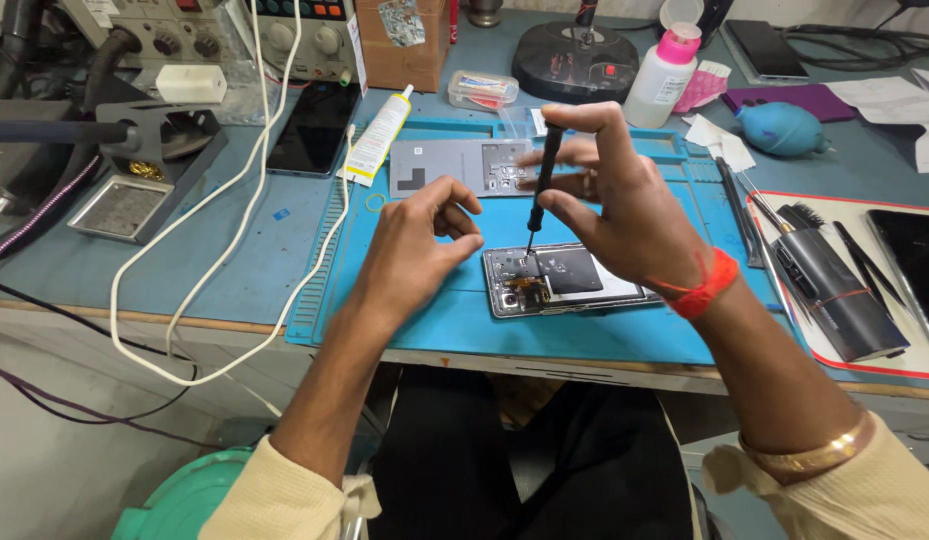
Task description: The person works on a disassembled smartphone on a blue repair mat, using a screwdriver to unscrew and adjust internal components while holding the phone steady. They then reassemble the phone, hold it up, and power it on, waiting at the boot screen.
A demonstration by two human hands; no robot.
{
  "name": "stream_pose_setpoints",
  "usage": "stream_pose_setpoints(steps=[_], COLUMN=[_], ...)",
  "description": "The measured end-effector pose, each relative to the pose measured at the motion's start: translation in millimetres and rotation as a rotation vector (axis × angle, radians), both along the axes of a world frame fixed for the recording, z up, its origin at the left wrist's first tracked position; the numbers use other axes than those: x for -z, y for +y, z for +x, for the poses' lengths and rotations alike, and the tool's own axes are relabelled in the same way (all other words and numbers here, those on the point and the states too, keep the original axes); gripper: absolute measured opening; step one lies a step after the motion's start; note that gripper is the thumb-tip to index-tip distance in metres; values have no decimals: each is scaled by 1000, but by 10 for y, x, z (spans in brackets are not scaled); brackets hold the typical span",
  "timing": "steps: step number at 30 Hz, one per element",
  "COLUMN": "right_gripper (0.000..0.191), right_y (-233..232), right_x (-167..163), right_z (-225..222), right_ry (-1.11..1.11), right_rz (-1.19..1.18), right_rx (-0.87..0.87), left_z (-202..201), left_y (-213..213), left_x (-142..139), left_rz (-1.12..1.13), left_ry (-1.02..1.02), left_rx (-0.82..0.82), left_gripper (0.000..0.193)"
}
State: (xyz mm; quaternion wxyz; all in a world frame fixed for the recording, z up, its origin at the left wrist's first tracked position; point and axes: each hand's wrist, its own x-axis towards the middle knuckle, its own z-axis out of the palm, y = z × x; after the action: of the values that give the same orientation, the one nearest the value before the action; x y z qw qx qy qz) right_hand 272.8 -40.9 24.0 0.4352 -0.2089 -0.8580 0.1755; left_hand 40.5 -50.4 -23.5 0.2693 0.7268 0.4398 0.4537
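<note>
An opened phone lies on a blue work mat with its inner boards exposed. My right hand holds a small black screwdriver upright, its tip touching the phone's inside near the upper left. My left hand rests on the mat at the phone's left end, fingers curled and pinched together, nothing seen in them. The phone's grey back cover lies on the mat behind the hands.
A glue tube, a dark phone, a white cable and a soldering stand sit left. A pink-capped bottle, a teal air blower, tweezers, a brush and another phone lie right.
</note>
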Motion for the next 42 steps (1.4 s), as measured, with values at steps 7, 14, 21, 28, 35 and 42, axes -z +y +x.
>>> stream_pose_setpoints(steps=[7, 14, 21, 28, 35, 42], right_gripper=[63, 63, 65, 64, 65, 69], right_y=[17, 16, -4, 5, -6, -18], right_x=[12, 17, 98, 117, 84, 76], right_z=[0, -9, -33, -40, -45, -57], right_ry=[-79, -102, 173, 169, 123, 24], right_rz=[-6, 11, -2, -61, -33, -14], right_rx=[300, 292, 178, 157, 163, 205], left_z=[81, 173, 180, 186, 204, 224], left_y=[-67, -77, -120, -125, -156, -158], left_x=[41, 99, 97, 127, 94, 75], left_rz=[-10, -16, -63, 51, 25, 17], left_ry=[-18, -52, -64, -125, -101, -65], left_rx=[25, 47, -6, 6, -19, -17], left_gripper=[26, 27, 39, 46, 46, 47])
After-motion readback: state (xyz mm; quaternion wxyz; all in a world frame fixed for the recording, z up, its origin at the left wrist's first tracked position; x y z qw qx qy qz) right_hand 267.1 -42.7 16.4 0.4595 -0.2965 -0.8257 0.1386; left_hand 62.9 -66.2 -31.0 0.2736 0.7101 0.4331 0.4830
